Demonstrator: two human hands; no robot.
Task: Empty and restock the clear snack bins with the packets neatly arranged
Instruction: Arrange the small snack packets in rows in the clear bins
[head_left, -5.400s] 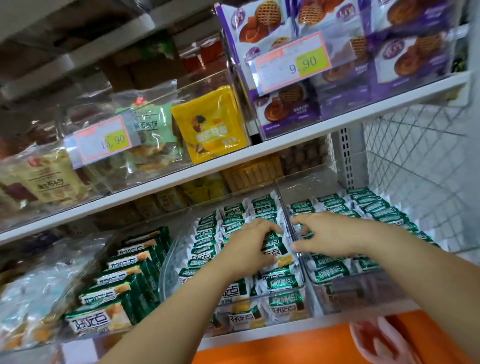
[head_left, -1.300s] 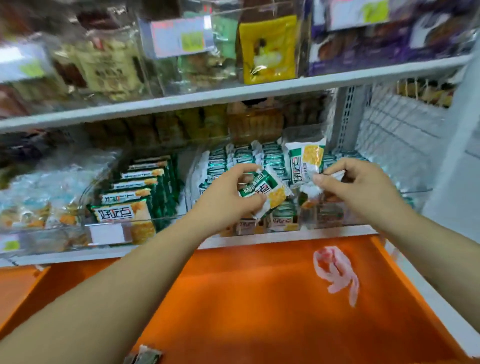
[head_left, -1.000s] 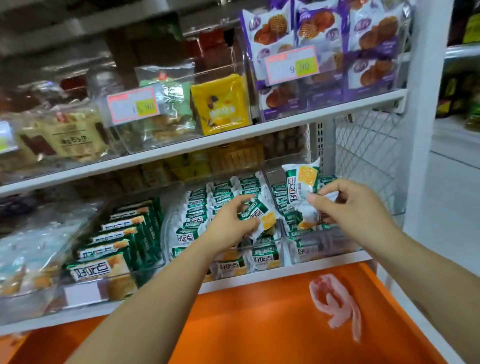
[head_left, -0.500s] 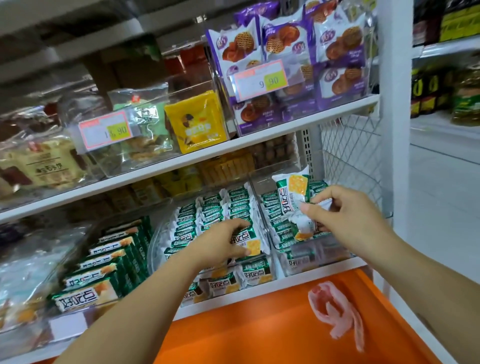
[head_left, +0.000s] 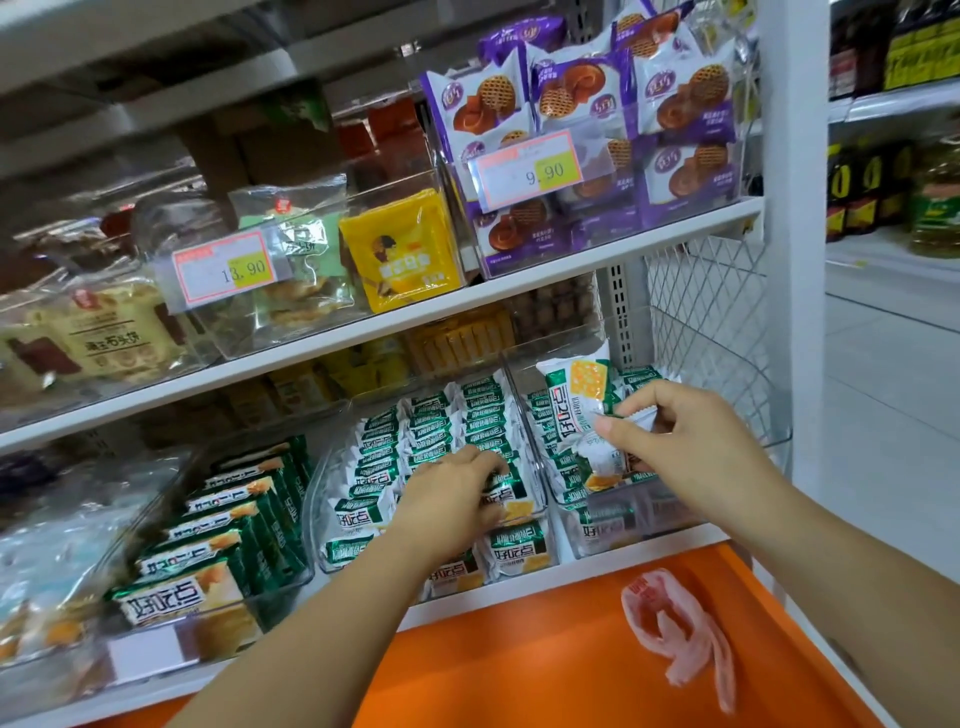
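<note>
On the lower shelf (head_left: 597, 564), the left hand (head_left: 452, 499) is lying on the green packets (head_left: 431, 421) lined up in the middle clear bin (head_left: 315, 499), fingers (head_left: 485, 465) bending over them; whether they are gripping one I cannot tell; the right hand (head_left: 691, 452) is pinching an upright white-and-green packet (head_left: 574, 410) between thumb and forefinger over the right clear bin (head_left: 649, 514).

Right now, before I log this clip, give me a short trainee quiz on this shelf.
1. True or false: the right hand pinches a green-and-white packet upright over the right bin.
2. The left hand reaches into: A the middle bin, B the left bin, C the orange ledge.
3. What price is on the tag before the purple packets?
Key: 1 true; 2 A; 3 9.90.
</note>
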